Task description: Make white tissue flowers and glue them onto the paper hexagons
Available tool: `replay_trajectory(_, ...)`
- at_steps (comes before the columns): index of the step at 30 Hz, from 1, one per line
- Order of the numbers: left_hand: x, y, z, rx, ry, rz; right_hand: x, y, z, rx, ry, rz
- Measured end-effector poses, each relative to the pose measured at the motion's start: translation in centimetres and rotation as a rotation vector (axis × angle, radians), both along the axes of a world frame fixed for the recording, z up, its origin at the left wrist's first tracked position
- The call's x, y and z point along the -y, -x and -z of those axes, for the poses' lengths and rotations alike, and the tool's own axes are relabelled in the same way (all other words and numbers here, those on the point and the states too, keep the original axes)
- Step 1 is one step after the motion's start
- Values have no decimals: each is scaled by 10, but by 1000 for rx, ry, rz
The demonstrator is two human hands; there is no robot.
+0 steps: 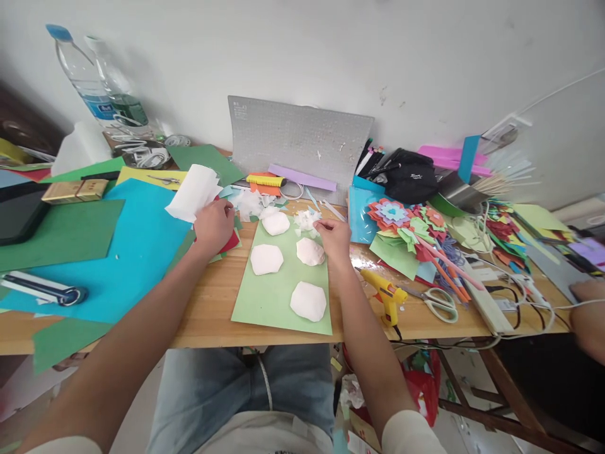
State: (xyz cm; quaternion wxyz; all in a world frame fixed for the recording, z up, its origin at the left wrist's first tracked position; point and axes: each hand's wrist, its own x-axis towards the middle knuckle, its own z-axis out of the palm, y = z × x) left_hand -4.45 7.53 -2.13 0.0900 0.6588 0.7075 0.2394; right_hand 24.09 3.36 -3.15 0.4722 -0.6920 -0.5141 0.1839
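A light green sheet (283, 296) lies on the wooden table with several white rounded pieces on it, one of them (308, 301) near its front right corner. My right hand (334, 238) is closed in a pinch at the sheet's upper right, its fingertips on a crumpled white scrap (307, 219). Left of the sheet, my left hand (214, 224) has its fingers curled beside a white paper roll (195, 189); what its fingertips hold, if anything, is hidden. More white scraps (250, 203) lie between the hands.
A yellow glue gun (388, 293) and scissors (440, 305) lie at the right, near paper flowers (393, 214). Blue paper (142, 239) and a stapler-like tool (45, 290) are at the left. A grey mat (297, 142) leans on the wall. Another person's hand (588, 315) shows far right.
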Motion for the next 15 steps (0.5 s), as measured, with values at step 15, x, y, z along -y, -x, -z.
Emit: replay_trajectory(15,-3,-3,9,153,-187,76,4,-3,-8,113,-1,64)
